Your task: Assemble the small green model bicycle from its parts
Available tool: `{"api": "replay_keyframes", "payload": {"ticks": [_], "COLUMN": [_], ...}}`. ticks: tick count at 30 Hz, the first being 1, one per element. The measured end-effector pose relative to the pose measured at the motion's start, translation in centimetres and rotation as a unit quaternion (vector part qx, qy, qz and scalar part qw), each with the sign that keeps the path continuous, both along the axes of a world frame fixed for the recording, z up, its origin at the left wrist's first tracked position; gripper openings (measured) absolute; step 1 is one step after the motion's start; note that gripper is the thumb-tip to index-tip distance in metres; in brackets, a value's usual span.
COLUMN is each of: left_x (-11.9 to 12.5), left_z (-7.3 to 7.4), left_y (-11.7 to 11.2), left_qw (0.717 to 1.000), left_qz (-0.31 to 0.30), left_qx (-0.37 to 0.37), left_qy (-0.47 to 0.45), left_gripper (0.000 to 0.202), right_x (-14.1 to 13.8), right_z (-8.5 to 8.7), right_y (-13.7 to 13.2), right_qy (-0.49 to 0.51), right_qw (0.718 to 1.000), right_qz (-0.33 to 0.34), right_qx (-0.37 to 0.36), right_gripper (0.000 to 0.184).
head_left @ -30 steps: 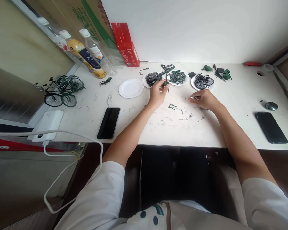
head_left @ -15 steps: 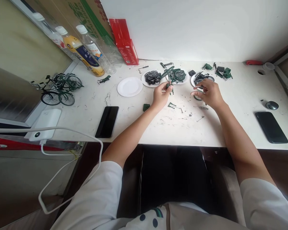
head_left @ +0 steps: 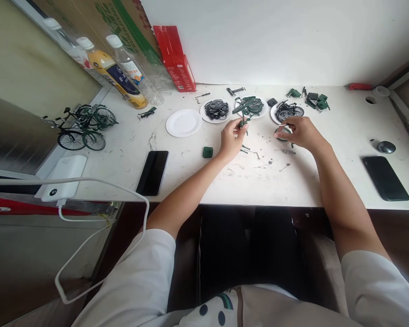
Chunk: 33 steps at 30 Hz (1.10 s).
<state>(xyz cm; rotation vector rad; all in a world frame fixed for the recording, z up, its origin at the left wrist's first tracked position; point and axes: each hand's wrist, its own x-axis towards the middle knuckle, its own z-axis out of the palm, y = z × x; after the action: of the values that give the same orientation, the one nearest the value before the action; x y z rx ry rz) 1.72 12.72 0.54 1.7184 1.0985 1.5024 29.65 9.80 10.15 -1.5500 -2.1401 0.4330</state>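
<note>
My left hand (head_left: 232, 138) is closed on a dark green model bicycle frame (head_left: 244, 121), raised over the middle of the table. Part of the frame lies in front of the plate with green wheels (head_left: 255, 108), so its far end is hard to separate from them. My right hand (head_left: 298, 131) is pinched above a loose spoked wheel (head_left: 282, 133) lying on the table. A thin, pale sliver shows at its fingertips, too small to name. Small metal pieces (head_left: 289, 151) and a thin rod (head_left: 285, 167) lie in front of the hands.
Black parts fill a paper plate (head_left: 216, 110); beside it is a bare paper plate (head_left: 184, 123). Black wheels (head_left: 289, 111) lie on another plate. Assembled model bicycles (head_left: 80, 127) stand left. Phones (head_left: 152, 172), a green block (head_left: 207, 152), bottles (head_left: 117, 77) and a white cable (head_left: 98, 180) surround the workspace.
My right hand's fingers have come together and lowered slightly near the loose wheel. My left hand has shifted a little right, tilting the green frame; the green block now shows fully.
</note>
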Motion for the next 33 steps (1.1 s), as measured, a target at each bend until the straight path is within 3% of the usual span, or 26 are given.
{"api": "replay_keyframes", "payload": {"ticks": [5, 8, 14, 22, 27, 33], "left_x": [0.2, 0.2, 0.2, 0.2, 0.2, 0.2], "left_z": [0.1, 0.1, -0.1, -0.1, -0.3, -0.6], "left_y": [-0.3, -0.4, -0.4, -0.4, -0.3, 0.0], "left_qw": [1.0, 1.0, 1.0, 1.0, 1.0, 1.0], "left_qz": [0.0, -0.003, -0.011, -0.001, -0.006, 0.003], "left_qx": [-0.009, -0.013, 0.001, -0.009, 0.002, 0.014], "left_qy": [0.003, -0.001, 0.001, 0.009, 0.008, 0.011], "left_gripper": [0.067, 0.067, 0.065, 0.065, 0.068, 0.067], "right_x": [2.9, 4.3, 4.4, 5.8, 5.7, 4.0], "right_z": [0.2, -0.2, -0.8, -1.0, -1.6, -1.1], "right_y": [0.4, 0.8, 1.1, 1.3, 1.4, 0.9], "right_qy": [-0.057, -0.084, -0.079, 0.023, 0.004, -0.009], "right_qw": [0.988, 0.98, 0.986, 0.995, 0.997, 0.986], "right_qz": [-0.032, -0.023, -0.009, -0.095, -0.075, -0.125], "right_qx": [-0.143, -0.177, -0.149, 0.02, -0.025, -0.106], "right_gripper": [0.067, 0.067, 0.066, 0.058, 0.064, 0.055]}}
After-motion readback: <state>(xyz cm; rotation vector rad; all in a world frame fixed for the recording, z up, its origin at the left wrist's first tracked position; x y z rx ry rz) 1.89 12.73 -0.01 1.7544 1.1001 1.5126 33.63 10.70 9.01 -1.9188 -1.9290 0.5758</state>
